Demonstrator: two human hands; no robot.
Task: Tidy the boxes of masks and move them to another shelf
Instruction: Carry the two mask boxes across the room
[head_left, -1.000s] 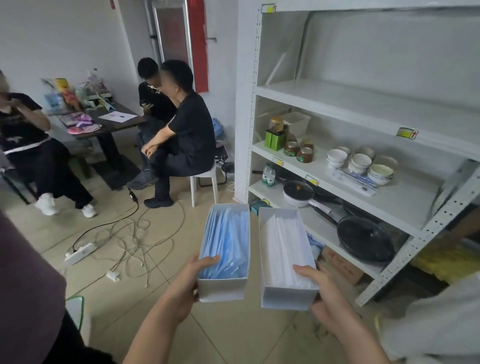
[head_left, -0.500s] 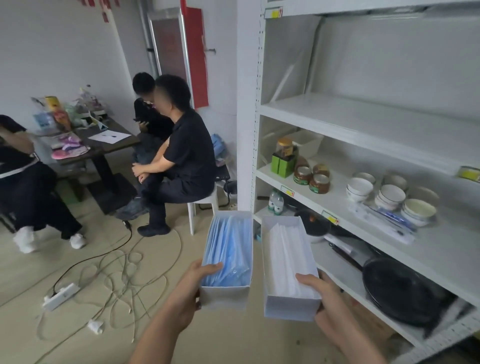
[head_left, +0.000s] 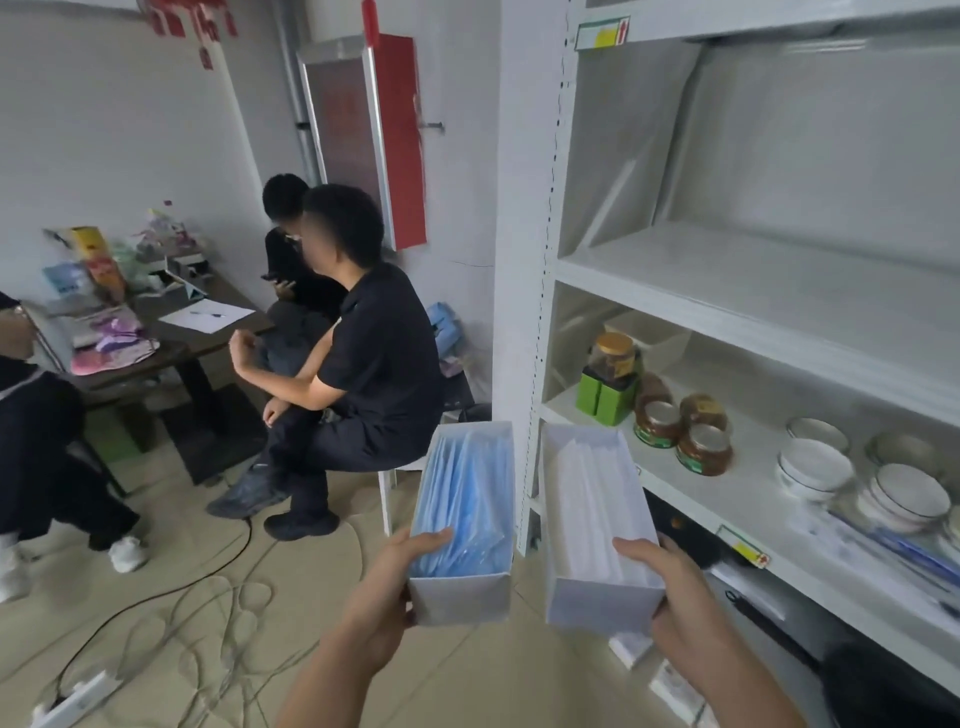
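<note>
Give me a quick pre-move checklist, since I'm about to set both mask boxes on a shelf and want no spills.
1. Left hand grips the blue-mask box: ok.
2. Right hand grips the white-mask box: ok.
3. Boxes apart, not knocking: ok.
4. Upper shelf has bare room: ok.
5. Lower shelf with jars and bowls has room for both: not ok.
6. Boxes have lids: not ok, both open.

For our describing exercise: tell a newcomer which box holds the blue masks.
Find the tall white shelf. Before it, two open white boxes are held side by side. Yours is in the left hand: the blue mask box, not the white mask box.
</note>
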